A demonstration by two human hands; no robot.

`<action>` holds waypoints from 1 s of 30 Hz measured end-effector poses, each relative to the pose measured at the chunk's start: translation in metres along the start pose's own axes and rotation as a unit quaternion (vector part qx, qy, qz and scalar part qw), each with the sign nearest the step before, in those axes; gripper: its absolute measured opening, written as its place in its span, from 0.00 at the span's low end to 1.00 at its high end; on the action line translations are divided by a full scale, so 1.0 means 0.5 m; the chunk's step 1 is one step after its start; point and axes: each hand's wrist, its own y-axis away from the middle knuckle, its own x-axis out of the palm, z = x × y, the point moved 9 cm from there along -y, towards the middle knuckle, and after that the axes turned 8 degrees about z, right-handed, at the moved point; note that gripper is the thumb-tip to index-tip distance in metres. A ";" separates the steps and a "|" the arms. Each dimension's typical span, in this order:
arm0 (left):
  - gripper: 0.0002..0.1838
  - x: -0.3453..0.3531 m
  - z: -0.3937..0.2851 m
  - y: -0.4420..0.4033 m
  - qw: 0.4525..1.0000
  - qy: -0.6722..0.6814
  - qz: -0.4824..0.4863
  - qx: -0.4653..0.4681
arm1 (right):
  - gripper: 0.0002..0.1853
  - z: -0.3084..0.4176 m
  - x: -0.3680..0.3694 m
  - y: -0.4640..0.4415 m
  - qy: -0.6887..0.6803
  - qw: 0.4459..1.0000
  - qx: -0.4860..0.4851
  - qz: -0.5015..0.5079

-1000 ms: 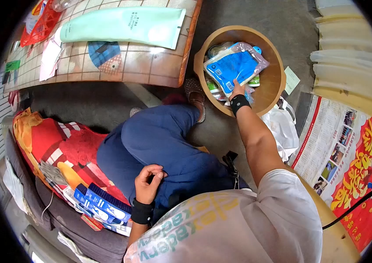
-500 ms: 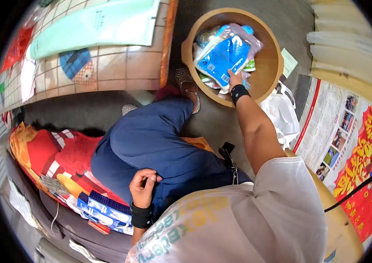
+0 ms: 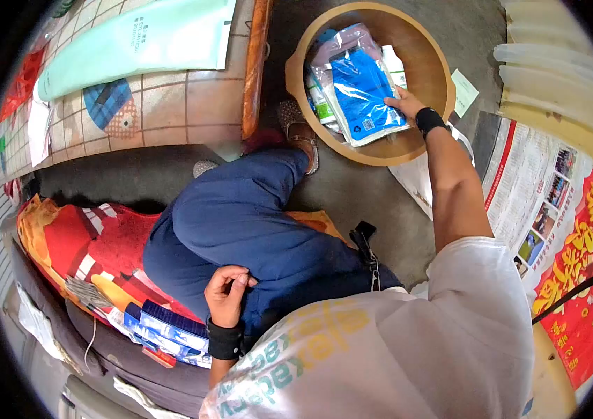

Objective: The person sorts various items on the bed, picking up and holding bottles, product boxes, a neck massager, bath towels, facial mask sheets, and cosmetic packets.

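My right hand (image 3: 406,103) now pinches the swivelled blue packet's (image 3: 360,91) side edge, uncovering a white-and-green package (image 3: 393,64) in the bucket (image 3: 425,59); left hand (image 3: 226,293) loosely curled, can't tell if closed.

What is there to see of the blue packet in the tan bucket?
The blue packet is flat and roughly rectangular, with a glossy blue face, pale borders and what looks like clear plastic wrapping. A small square code is printed near its lower end. It lies face up on other packs inside the tan bucket. The right hand holds its right edge. Its underside is hidden.
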 end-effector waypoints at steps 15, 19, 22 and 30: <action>0.03 0.003 -0.008 -0.006 1.000 0.008 -0.008 -0.008 | 0.36 0.139 0.031 0.039 0.416 0.816 -0.025 -0.401; 0.03 0.004 -0.005 -0.007 1.000 0.025 0.006 -0.002 | 0.35 0.186 0.114 0.069 0.471 0.794 -0.115 -0.367; 0.03 0.004 -0.003 -0.007 1.000 0.031 0.006 -0.002 | 0.36 0.128 0.161 0.020 0.505 0.819 -0.050 -0.267; 0.03 0.003 0.001 -0.011 1.000 0.018 0.009 -0.005 | 0.38 0.118 0.170 -0.016 0.474 0.840 0.056 -0.259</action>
